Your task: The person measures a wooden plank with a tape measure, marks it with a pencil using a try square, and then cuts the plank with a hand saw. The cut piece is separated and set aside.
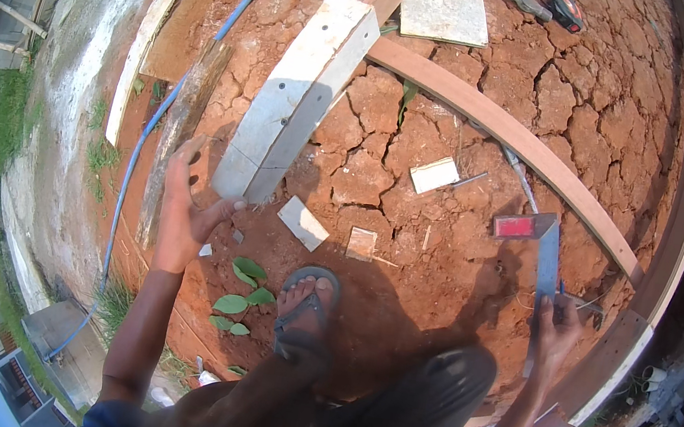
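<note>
My left hand (187,214) is open, fingers and thumb spread beside the near end of a white-faced timber beam (292,102). The thumb is close to the beam's end; I cannot tell whether it touches. Several dark holes and a thin line across it mark the beam. On the right, my right hand (557,331) is closed on what looks like an L-shaped carpenter's square (546,264), with a long metal blade and a red patch (514,227) on its short arm. A thin blue tip, perhaps a pencil, shows above those fingers.
Cracked red soil carries wood offcuts (303,223), a hammer (530,4), a tape measure (565,12) and a white board (446,5). A brown plank (495,117) runs to a timber frame (683,200). A blue hose (154,119) lies left, and a leafy plant (231,304) grows beside my sandalled foot (308,300).
</note>
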{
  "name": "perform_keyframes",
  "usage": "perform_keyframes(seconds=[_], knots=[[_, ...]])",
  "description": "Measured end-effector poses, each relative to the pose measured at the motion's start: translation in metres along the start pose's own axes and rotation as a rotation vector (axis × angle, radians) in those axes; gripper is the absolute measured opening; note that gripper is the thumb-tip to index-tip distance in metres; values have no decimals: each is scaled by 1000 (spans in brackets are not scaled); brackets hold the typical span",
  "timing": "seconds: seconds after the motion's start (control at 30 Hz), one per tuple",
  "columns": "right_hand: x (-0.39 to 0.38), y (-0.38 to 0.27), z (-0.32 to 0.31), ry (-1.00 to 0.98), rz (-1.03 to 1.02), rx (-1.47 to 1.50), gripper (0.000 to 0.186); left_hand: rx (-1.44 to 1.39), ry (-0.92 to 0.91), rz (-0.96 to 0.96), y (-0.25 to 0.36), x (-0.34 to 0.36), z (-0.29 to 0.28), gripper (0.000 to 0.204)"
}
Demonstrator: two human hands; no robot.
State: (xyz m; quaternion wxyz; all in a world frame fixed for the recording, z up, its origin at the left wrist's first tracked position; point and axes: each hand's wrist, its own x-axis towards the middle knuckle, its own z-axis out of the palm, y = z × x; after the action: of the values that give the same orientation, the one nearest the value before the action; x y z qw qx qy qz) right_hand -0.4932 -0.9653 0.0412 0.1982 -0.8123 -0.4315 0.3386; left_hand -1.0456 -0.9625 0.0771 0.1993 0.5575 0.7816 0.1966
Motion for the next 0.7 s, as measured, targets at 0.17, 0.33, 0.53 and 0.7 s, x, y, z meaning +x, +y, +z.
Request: perform_keyframes(seconds=[0.17, 0.33, 0.53, 0.7], knots=[[40, 35, -27, 339, -465, -390, 36, 137, -75, 78, 10, 12, 12, 97], [64, 32, -26, 264, -210, -300, 34, 71, -123, 70, 13, 14, 33, 78], [26, 38, -39, 212, -264, -410, 60, 12, -81, 145, 20, 10, 45, 66], [-106, 134, -30, 361, -148, -146, 56, 300, -17, 287, 31, 5, 38, 63]])
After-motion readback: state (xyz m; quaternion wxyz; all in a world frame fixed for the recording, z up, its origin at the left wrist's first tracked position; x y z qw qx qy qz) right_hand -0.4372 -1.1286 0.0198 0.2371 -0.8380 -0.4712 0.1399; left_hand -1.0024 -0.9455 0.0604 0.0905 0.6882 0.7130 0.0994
